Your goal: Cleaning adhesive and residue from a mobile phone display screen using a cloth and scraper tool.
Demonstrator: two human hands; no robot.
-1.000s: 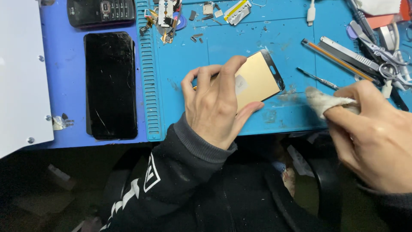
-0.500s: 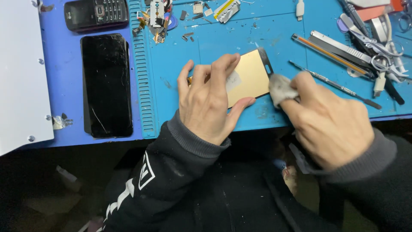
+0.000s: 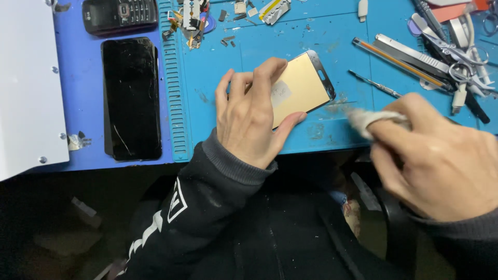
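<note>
While my left hand lies flat with spread fingers on the thin gold-backed rectangular phone panel, pinning it to the light blue silicone work mat, my right hand is closed around a small wad of white cloth that sits just off the panel's dark top edge, apart from it.

I judge the main risk to be the panel itself: it looks thin, and my palm bears down on its near half while the far end sticks out uncovered, so a hard push with the cloth could flex or crack it, or skid it across the mat. Smudges of residue on the mat between my hands could be picked up by the cloth and carried back onto the panel. Beyond my right hand lie metal tweezers and a thin metal pick; a wide swipe could knock them.

Compared with half a second ago, my right hand has pulled away to the right: then the cloth touched the panel's end, now there is bare mat between them. My left hand has kept its place.

To the left of my left hand lies a cracked black glass phone screen.
</note>
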